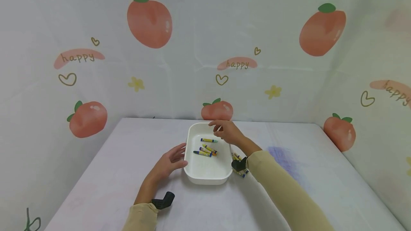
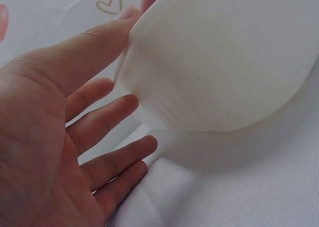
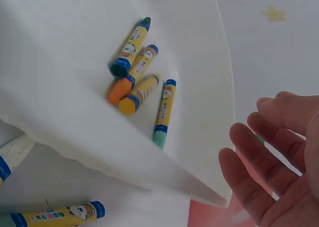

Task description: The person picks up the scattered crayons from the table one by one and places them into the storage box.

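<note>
A white plastic tray (image 1: pixel 207 172) stands on the table. My left hand (image 1: pixel 167 161) is at its left side, thumb at the rim and fingers fairly straight along the outer wall (image 2: pixel 209 72). Above the tray's far right corner hovers my right hand (image 1: pixel 226 131), fingers loosely bent, holding nothing. Inside lie a dark green crayon (image 3: pixel 130 47), an orange crayon (image 3: pixel 137 72), a yellow crayon (image 3: pixel 139 95) and, slightly apart, a mint green crayon (image 3: pixel 165 112). All wear yellow wrappers with blue bands. The first three lie close together.
Several loose crayons (image 1: pixel 238 173) lie on the table just right of the tray, partly hidden by my right wrist; one crayon (image 3: pixel 60 214) shows close by. A blue-purple smudge (image 1: pixel 284 159) marks the white tablecloth (image 1: pixel 128 145). A fruit-printed curtain (image 1: pixel 192 45) hangs behind.
</note>
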`<state>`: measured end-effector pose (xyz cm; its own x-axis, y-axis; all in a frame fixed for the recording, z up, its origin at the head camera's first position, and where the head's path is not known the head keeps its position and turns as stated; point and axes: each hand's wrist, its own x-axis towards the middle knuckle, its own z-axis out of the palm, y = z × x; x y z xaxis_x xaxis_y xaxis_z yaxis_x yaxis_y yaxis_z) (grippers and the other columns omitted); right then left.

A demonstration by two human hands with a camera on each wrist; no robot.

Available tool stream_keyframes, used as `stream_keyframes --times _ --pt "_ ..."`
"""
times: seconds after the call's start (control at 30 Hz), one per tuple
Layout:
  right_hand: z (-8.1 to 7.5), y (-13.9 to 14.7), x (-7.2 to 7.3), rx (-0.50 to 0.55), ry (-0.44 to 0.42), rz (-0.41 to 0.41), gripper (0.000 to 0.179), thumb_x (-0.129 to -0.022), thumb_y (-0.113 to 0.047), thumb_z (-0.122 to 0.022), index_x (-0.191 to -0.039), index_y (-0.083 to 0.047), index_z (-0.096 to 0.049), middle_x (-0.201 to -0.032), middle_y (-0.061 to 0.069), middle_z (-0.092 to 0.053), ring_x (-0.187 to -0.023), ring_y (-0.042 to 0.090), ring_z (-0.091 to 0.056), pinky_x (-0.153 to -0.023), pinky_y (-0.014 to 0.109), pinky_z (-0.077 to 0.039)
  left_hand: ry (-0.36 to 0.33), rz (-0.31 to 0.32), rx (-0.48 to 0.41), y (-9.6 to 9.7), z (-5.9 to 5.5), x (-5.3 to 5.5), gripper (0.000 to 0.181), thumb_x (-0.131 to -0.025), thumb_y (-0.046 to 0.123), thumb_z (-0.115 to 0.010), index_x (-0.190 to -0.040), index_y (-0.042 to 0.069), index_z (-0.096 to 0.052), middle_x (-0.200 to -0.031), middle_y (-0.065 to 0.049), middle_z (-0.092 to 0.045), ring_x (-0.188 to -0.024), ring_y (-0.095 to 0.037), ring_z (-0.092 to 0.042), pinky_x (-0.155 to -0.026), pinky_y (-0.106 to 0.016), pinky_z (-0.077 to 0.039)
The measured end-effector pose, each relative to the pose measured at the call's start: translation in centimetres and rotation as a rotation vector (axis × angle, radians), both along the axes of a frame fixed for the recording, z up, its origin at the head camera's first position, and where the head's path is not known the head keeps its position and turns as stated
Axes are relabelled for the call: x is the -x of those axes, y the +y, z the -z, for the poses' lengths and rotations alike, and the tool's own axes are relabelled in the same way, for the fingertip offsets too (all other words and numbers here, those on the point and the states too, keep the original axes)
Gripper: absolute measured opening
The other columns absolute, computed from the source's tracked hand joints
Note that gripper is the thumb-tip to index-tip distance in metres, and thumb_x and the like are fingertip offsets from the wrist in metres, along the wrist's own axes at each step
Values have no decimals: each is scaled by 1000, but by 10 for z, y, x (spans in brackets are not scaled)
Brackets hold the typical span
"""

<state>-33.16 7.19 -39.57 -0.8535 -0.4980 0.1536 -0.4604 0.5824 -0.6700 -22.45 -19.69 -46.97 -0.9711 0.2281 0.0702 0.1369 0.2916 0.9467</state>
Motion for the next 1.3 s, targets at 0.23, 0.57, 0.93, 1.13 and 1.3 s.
stream_keyframes --times 0.23,0.57,0.93,1.13,1.3 --pt "-3 8 0 10 -32 52 35 -91 -4 -66 -126 -5 -62 -97 6 -64 -79 21 -60 -64 30 -56 15 40 -4 -2 2 2 69 -88 17 -73 -149 17 -40 -143 -12 -50 -129 -35 -48 -106 -53 -37" --pt "2 29 4 12 -39 103 35 -92 -8 -65 -126 -6 -62 -99 7 -63 -83 28 -63 -60 30 -54 -6 16 -3 -1 -1 1 70 -87 17 -74 -149 18 -40 -144 -9 -49 -130 -32 -47 -108 -53 -34" --pt "14 59 -5 30 -37 121 30 -92 -6 -65 -122 -7 -63 -93 5 -64 -80 32 -64 -56 32 -53 -7 27 -2 -1 0 2 70 -87 17 -73 -149 18 -40 -144 -10 -49 -130 -33 -47 -107 -52 -36" --pt "23 71 -11 44 -32 138 29 -91 -5 -66 -121 -5 -63 -94 6 -63 -81 33 -63 -59 35 -55 5 38 1 -1 0 2 70 -88 16 -72 -149 15 -39 -144 -13 -48 -130 -35 -46 -107 -53 -36" --pt "31 81 -14 30 -37 140 30 -90 -3 -66 -120 -2 -63 -93 5 -64 -77 23 -61 -58 31 -53 12 39 8 0 2 2 70 -89 15 -71 -150 12 -37 -145 -16 -47 -131 -38 -45 -107 -55 -35"
